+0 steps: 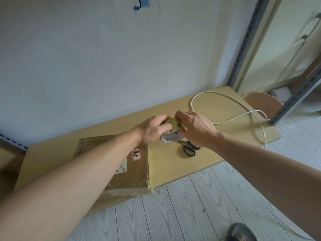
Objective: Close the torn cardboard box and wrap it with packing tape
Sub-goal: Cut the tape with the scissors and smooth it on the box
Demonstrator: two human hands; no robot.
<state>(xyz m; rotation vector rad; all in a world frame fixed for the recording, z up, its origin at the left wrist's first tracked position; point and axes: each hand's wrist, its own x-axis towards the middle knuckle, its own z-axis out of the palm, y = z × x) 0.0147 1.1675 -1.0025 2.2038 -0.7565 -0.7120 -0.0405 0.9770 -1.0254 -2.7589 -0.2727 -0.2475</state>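
Note:
A flat brown cardboard box (133,173) lies closed on the low wooden table (173,164), with a white label and clear tape along its near right edge. Above the table, right of the box, both hands hold a roll of yellowish packing tape (175,125) with a white core. My left hand (152,129) grips the roll's left side. My right hand (194,127) grips its right side, fingers curled over the top. My left forearm crosses over the box and hides part of its top.
Black-handled scissors (190,147) lie on the table under my right wrist. A white cable (225,101) loops across the table's far right and hangs off its edge. A wall stands behind; a grey metal rack post (246,42) rises at the right. My slippered foot (241,232) is on the plank floor.

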